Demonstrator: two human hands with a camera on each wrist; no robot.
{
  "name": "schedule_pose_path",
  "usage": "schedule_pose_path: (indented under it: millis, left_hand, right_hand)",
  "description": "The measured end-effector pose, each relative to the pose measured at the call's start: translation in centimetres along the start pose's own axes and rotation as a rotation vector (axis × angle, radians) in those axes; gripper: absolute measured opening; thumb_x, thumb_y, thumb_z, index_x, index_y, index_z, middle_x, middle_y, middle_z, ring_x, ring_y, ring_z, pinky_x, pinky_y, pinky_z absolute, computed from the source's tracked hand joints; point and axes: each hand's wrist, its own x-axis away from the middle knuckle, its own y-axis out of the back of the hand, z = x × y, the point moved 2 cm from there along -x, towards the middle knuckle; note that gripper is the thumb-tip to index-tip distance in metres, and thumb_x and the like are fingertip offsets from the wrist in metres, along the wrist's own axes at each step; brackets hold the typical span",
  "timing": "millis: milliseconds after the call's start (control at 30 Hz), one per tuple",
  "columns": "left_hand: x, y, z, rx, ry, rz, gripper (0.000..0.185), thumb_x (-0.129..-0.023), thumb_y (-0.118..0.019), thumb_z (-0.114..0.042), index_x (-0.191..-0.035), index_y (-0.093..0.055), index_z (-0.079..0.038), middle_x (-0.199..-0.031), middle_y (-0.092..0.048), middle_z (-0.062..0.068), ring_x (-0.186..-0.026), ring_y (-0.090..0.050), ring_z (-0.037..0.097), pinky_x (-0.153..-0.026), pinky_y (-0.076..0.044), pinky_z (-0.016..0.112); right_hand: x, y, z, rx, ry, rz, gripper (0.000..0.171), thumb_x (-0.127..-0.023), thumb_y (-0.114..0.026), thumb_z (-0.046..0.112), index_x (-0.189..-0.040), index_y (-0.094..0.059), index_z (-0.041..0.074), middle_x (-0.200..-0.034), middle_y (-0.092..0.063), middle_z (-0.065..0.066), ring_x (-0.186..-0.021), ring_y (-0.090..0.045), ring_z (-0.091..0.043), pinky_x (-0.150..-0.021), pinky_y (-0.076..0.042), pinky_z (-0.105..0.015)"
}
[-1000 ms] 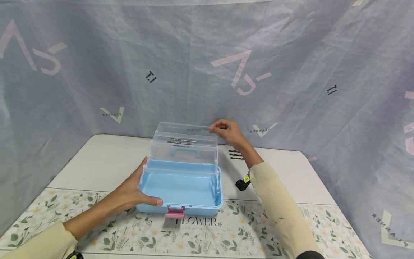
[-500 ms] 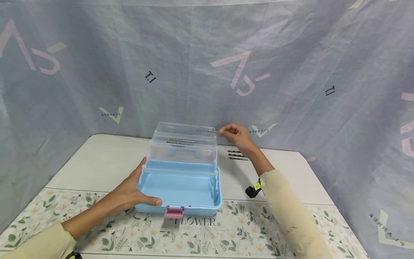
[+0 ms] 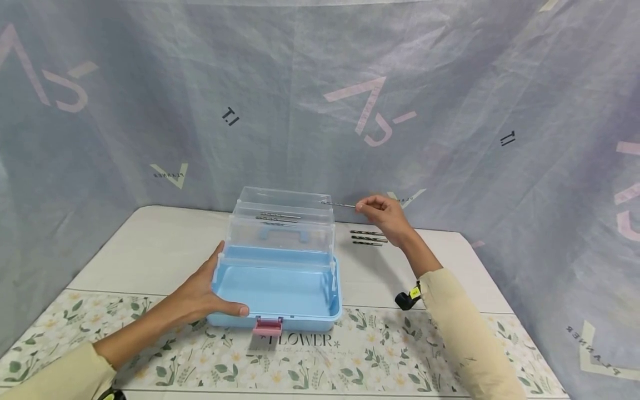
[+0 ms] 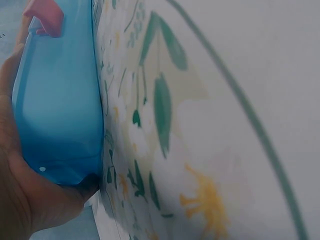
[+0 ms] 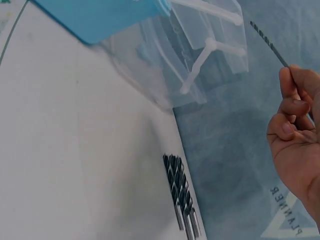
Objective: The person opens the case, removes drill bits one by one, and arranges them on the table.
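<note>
A blue toolbox [image 3: 275,328] with a pink latch [image 3: 268,326] stands with its clear stepped trays [image 3: 282,239] raised. My left hand [image 3: 202,297] holds its left end, thumb along the front rim and fingers at the side. The left wrist view shows that hand round the end of the box wall [image 4: 62,100]. My right hand [image 3: 387,216] pinches a thin drill bit [image 5: 267,42] by its shank. The fluted end points left, near the right edge of the top tray. Several drill bits [image 3: 278,218] lie in a clear tray.
Three thicker drill bits [image 3: 367,239] lie side by side on the table [image 3: 165,239], right of the box. A flower-patterned strip [image 3: 300,366] runs along the front. A grey cloth [image 3: 295,111] hangs behind the table.
My right hand has moved right and slightly down, drawing the thin drill bit away from the top tray. My left hand and the toolbox have stayed in place.
</note>
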Motion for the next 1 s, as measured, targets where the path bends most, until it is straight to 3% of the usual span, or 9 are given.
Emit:
schedule_pose_path:
  millis: [167, 367, 567, 800, 1000]
  left_hand:
    - [0.0, 0.0, 0.0, 0.003, -0.005, 0.000, 0.171, -0.072, -0.108, -0.052, -0.180, 0.023, -0.028, -0.187, 0.003, 0.034, -0.168, -0.010, 0.069, -0.120, -0.035, 0.090]
    - [0.0, 0.0, 0.0, 0.007, -0.007, 0.003, 0.170, -0.073, -0.107, -0.050, -0.180, 0.024, -0.029, -0.187, 0.003, 0.034, -0.168, -0.009, 0.069, -0.120, -0.035, 0.090]
    - [0.0, 0.0, 0.0, 0.001, -0.011, -0.002, 0.171, -0.072, -0.107, -0.052, -0.180, 0.022, -0.027, -0.187, 0.002, 0.035, -0.168, -0.010, 0.069, -0.120, -0.035, 0.089]
    - [0.0, 0.0, 0.0, 0.002, -0.009, 0.007, 0.171, -0.072, -0.107, -0.052, -0.180, 0.023, -0.027, -0.187, 0.003, 0.035, -0.168, -0.009, 0.069, -0.120, -0.035, 0.090]
    - [-0.1, 0.0, 0.1, -0.001, 0.001, 0.007, 0.171, -0.072, -0.108, -0.052, -0.180, 0.022, -0.026, -0.187, 0.003, 0.035, -0.168, -0.010, 0.069, -0.119, -0.036, 0.090]
  right_hand:
    - [0.7, 0.8, -0.8, -0.022, -0.007, 0.004, 0.014, -0.113, -0.073, 0.021, -0.115, -0.081, 0.011, -0.106, -0.080, 0.007, -0.088, -0.058, -0.010, -0.080, -0.055, -0.025]
    - [1.5, 1.8, -1.7, -0.019, -0.033, 0.013, 0.015, -0.114, -0.071, 0.022, -0.117, -0.080, 0.010, -0.109, -0.078, 0.006, -0.090, -0.060, -0.013, -0.081, -0.056, -0.025]
    - [2.4, 2.9, -3.0, -0.008, -0.074, 0.027, 0.020, -0.115, -0.071, 0.025, -0.121, -0.078, 0.008, -0.106, -0.078, 0.012, -0.085, -0.053, -0.013, -0.079, -0.052, -0.031]
    - [3.8, 4.7, -4.9, 0.068, -0.151, 0.039, 0.031, -0.115, -0.070, 0.031, -0.129, -0.076, 0.003, -0.113, -0.078, 0.014, -0.106, -0.064, -0.009, -0.097, -0.057, -0.036]
    - [4.9, 5.9, -6.9, 0.104, -0.234, 0.016, 0.034, -0.114, -0.072, 0.029, -0.130, -0.077, -0.001, -0.110, -0.082, 0.014, -0.105, -0.069, -0.014, -0.086, -0.055, -0.031]
